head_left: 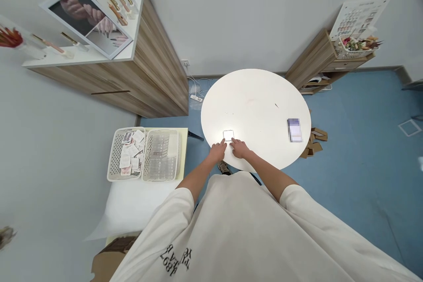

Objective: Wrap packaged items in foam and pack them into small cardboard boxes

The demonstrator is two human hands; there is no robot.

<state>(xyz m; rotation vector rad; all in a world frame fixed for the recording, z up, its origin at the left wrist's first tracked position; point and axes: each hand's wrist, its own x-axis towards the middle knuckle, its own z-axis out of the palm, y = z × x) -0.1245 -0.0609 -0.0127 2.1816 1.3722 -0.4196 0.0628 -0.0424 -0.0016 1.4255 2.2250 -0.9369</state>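
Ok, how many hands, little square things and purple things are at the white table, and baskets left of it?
Hands: 2 (left hand, right hand)
Little square things: 1
Purple things: 1
Baskets: 2 (left basket, right basket)
Total: 6

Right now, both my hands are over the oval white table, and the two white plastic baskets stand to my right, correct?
No, the head view shows the two white plastic baskets to your left; both hands are over the oval white table.
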